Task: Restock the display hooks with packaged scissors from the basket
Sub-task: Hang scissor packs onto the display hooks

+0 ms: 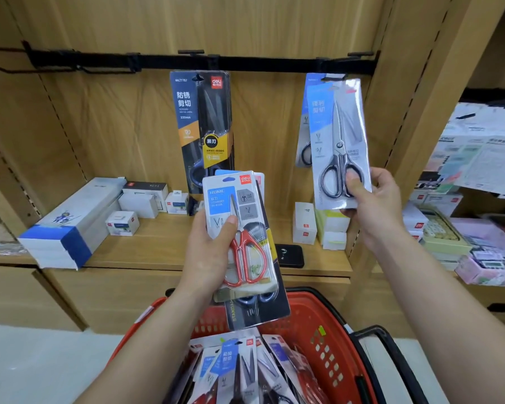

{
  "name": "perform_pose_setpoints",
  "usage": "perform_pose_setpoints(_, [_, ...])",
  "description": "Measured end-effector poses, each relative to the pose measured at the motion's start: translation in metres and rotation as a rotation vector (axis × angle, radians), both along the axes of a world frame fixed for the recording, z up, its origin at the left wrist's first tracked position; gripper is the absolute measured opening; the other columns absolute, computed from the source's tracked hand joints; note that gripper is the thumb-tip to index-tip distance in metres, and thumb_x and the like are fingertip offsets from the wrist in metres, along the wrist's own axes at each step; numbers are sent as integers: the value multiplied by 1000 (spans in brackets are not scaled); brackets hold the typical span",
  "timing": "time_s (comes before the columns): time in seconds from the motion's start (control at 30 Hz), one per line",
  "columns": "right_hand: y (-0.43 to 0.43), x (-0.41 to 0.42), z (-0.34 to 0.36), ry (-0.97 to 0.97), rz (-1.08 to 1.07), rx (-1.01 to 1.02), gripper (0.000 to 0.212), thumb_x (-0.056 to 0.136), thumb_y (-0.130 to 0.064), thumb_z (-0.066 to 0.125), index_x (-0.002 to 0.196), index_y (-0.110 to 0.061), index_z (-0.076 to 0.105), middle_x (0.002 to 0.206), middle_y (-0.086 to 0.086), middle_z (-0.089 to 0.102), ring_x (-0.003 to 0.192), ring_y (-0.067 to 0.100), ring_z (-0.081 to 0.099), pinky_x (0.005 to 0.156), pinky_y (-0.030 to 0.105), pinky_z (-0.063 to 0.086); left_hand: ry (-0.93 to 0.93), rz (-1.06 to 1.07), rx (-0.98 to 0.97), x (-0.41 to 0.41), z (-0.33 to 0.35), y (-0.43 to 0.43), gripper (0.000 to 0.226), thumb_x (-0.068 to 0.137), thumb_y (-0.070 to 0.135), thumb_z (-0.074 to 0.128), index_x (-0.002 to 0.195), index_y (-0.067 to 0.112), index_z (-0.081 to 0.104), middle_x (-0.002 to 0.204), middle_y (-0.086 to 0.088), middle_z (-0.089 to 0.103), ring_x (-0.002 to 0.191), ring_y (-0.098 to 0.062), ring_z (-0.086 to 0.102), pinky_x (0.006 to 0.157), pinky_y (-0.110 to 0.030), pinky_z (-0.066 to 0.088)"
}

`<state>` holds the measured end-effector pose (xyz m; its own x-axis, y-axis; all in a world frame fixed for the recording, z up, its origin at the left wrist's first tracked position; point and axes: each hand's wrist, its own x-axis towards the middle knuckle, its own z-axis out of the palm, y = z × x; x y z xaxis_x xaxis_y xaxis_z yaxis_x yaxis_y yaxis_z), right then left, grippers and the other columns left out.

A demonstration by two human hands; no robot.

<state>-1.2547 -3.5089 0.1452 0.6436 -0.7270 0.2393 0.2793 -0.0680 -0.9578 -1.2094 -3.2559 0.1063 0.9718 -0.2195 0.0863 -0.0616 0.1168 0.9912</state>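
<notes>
My left hand (pixel 209 252) grips a stack of scissor packs; the front one (pixel 239 228) holds red-handled scissors, and a dark pack shows behind it. My right hand (pixel 373 199) pinches the bottom of a silver-scissors pack (pixel 337 141), whose top is at the right hook (pixel 333 77) on the black rail (pixel 245 64). Another pack hangs behind it. Dark black-blade packs (pixel 204 123) hang on the middle hook. The hooks at the left (pixel 108 68) are bare. The red basket (pixel 327 339) below holds several more scissor packs (pixel 239 368).
The wooden shelf (pixel 169 246) under the hooks carries white boxes, a long blue-and-white box (pixel 73 225) at the left and a black device (pixel 289 255). The neighbouring bay at the right is crowded with calculators and packaged goods (pixel 478 170).
</notes>
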Motion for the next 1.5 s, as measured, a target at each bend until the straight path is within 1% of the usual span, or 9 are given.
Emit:
perform_pose_setpoints(0.13, [3, -5, -4, -18, -14, 0, 23, 99, -27, 69, 116, -18, 55, 111, 6, 76, 86, 20, 74, 54, 27, 53, -29, 17, 9, 4, -2, 1, 31, 103, 28, 60, 133, 22, 56, 116, 1, 76, 95, -17, 78, 70, -27, 64])
perform_pose_setpoints(0.4, [-6, 0, 8, -31, -50, 22, 19, 98, -32, 71, 109, -25, 57, 98, -3, 76, 82, 17, 73, 61, 32, 53, -28, 10, 8, 4, 1, 3, 31, 103, 30, 59, 133, 23, 55, 114, 0, 76, 93, -16, 78, 66, -25, 64])
perform_pose_setpoints(0.7, [-11, 17, 11, -27, -80, 79, 28, 96, -31, 72, 117, -16, 60, 103, 1, 74, 79, 15, 71, 53, 23, 52, -25, -3, 2, 4, 3, 1, 27, 103, 29, 59, 130, 25, 54, 113, 0, 77, 91, -16, 78, 63, -24, 63])
perform_pose_setpoints(1.03, [-23, 64, 24, 6, -169, 98, 38, 96, -33, 73, 123, -13, 55, 109, 5, 69, 76, 19, 69, 51, 24, 52, -33, -20, 39, 14, -6, -7, 20, 102, 32, 60, 122, 35, 54, 114, 4, 76, 92, -15, 78, 73, -33, 66])
perform_pose_setpoints(1.13, [-24, 66, 15, 49, -135, 161, 48, 96, -39, 72, 131, -13, 52, 107, 1, 64, 80, 21, 71, 66, 29, 61, -39, -13, 54, 19, -10, -9, 21, 103, 31, 60, 124, 36, 56, 115, 6, 76, 97, -16, 77, 83, -43, 65])
perform_pose_setpoints(1.23, [-18, 53, -2, 239, -96, 186, 67, 98, -41, 68, 151, -14, 38, 108, -3, 56, 100, 24, 71, 80, 38, 64, -42, -16, 65, 22, -15, -13, 19, 103, 31, 61, 120, 39, 56, 115, 6, 76, 99, -17, 77, 88, -47, 63])
perform_pose_setpoints(1.3, [-6, 36, -14, 344, -55, 151, 58, 100, -35, 66, 148, -14, 42, 119, 5, 57, 105, 26, 69, 70, 38, 63, -47, -24, 64, 22, -18, -16, 18, 103, 30, 61, 119, 39, 57, 116, 6, 76, 100, -16, 76, 88, -46, 62])
perform_pose_setpoints(1.37, [14, 17, -26, 389, 63, 120, 31, 102, -31, 63, 128, -15, 58, 121, 10, 65, 99, 28, 73, 64, 38, 63, -44, -41, 70, 21, -22, -21, 22, 103, 30, 61, 125, 34, 58, 117, 5, 75, 101, -16, 76, 89, -46, 62])
perform_pose_setpoints(1.5, [60, -16, -45, 443, 318, -3, 18, 101, -33, 63, 113, -21, 68, 107, 1, 75, 87, 19, 76, 78, 45, 62, -50, -59, 91, 15, -28, -31, 23, 103, 31, 62, 125, 36, 58, 117, 6, 75, 105, -19, 75, 94, -53, 59])
